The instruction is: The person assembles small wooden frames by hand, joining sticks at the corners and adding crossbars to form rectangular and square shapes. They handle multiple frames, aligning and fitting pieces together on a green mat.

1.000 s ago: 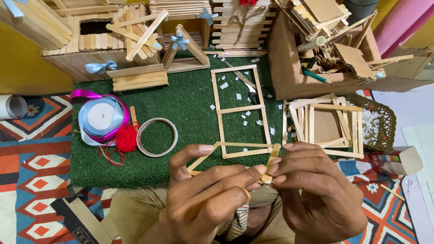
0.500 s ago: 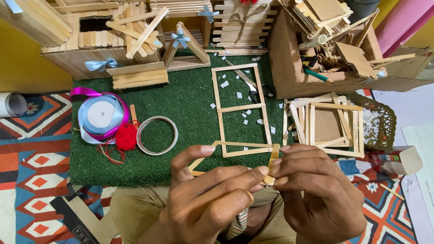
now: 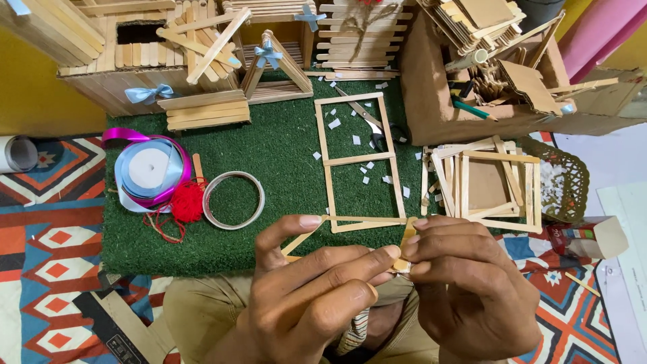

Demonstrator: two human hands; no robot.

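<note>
My left hand (image 3: 317, 296) and my right hand (image 3: 465, 283) meet over my lap at the bottom of the head view. Together they pinch a small piece made of wooden craft sticks (image 3: 406, 237); one thin stick (image 3: 301, 237) juts out to the left under my left forefinger. Just beyond my fingers, a ladder-shaped stick frame (image 3: 357, 160) lies flat on the green turf mat (image 3: 269, 155).
Scissors (image 3: 367, 121) and white paper scraps lie on the frame. Stacked stick frames (image 3: 485, 182) sit to the right, a clear tape ring (image 3: 234, 199), red yarn (image 3: 187, 202) and ribbon spools (image 3: 148, 168) to the left. Stick houses (image 3: 141, 61) and a cardboard box (image 3: 472, 74) stand behind.
My hands have stayed almost in place; the fingers have shifted slightly on the stick piece. Everything on the mat is unmoved.
</note>
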